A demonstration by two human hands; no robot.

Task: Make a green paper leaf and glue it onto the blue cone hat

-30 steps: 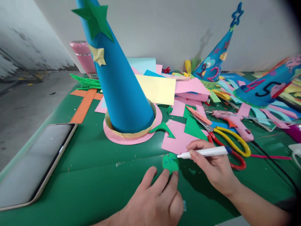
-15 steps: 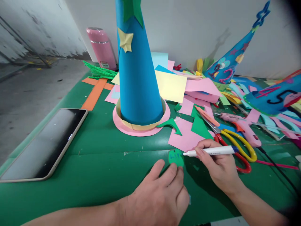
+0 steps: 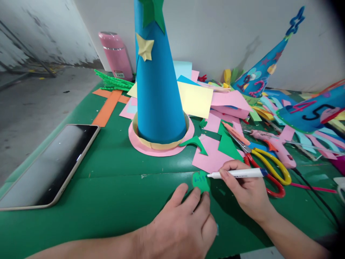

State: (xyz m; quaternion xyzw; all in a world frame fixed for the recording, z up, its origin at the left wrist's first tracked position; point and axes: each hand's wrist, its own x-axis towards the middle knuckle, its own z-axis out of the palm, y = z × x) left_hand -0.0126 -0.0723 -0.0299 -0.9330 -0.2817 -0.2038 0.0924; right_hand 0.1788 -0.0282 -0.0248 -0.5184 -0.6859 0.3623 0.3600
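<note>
Since one second ago, view has swung: smooth blue cone hat (image 3: 161,104) now nearer frame centre, more upright, in pink-brimmed base. Right hand (image 3: 249,194) pinches white marker (image 3: 237,174), tip at upper right of roundish green cutout (image 3: 201,181), lower centre. Left hand (image 3: 183,223), fingers slightly apart, presses cutout's lower edge. Blue writing there too blurred to read. Far right, decorated hat (image 3: 309,111) bears black "5". Bare green tabletop (image 3: 107,201) between left hand and phone (image 3: 51,165); table edge slants at left.
</note>
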